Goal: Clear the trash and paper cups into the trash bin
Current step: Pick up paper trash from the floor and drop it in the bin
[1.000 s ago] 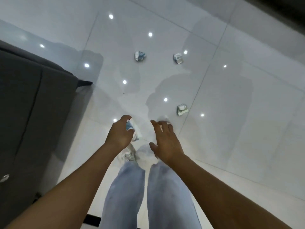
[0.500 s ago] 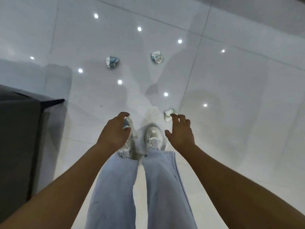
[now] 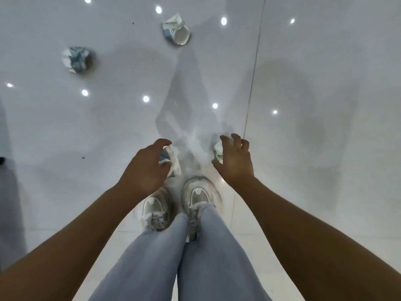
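My left hand (image 3: 145,168) is closed around a crumpled blue-and-white paper cup (image 3: 170,158), held above my shoes. My right hand (image 3: 235,159) hovers with fingers spread and curled over a crumpled white-and-green paper cup (image 3: 217,151) that lies on the glossy floor; whether the fingers touch it I cannot tell. Farther ahead on the floor lie two more crumpled cups: a blue-patterned one (image 3: 76,60) at the left and a white-and-blue one (image 3: 176,29) with its open mouth towards me. No trash bin is in view.
My legs in light jeans (image 3: 195,257) and grey sneakers (image 3: 198,194) stand just below the hands. A dark tile seam (image 3: 252,79) runs up the floor at the right. A grey shape (image 3: 8,192) fills the left edge. Ceiling lights reflect in the tiles.
The view has dropped closer to the floor and moved forward. My right hand has moved onto the white-and-green cup. My left hand still holds its cup. The sofa has slid out of view.
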{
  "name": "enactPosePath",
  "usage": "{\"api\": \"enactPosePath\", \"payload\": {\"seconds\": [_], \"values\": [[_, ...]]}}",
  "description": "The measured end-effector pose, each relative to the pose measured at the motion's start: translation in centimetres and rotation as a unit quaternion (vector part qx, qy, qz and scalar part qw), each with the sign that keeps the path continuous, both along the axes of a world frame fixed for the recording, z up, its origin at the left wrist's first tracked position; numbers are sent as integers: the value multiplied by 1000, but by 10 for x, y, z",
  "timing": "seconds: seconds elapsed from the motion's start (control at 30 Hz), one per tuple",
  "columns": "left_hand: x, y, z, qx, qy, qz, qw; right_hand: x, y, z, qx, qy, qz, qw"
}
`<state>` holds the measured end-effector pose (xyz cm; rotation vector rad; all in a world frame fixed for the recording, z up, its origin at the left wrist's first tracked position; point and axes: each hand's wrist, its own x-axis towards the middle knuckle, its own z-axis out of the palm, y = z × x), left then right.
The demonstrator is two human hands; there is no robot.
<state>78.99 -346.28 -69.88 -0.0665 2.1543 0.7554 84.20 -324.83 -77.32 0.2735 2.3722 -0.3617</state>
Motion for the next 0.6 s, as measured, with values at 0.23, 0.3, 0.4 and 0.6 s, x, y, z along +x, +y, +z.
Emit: {"api": "enactPosePath", "payload": {"seconds": [0.23, 0.3, 0.4, 0.6], "values": [[-8, 6, -46, -9, -17, -23, 1000, 20, -4, -42, 8, 60, 14, 998], [-10, 6, -49, -9, -18, -30, 999, 21, -3, -45, 13, 69, 1, 998], [-15, 7, -46, -9, -11, -41, 999, 16, -1, -39, 15, 44, -12, 999], [-19, 9, 27, -25, -17, -55, 998, 6, -8, 48, -6, 26, -25, 999]]}}
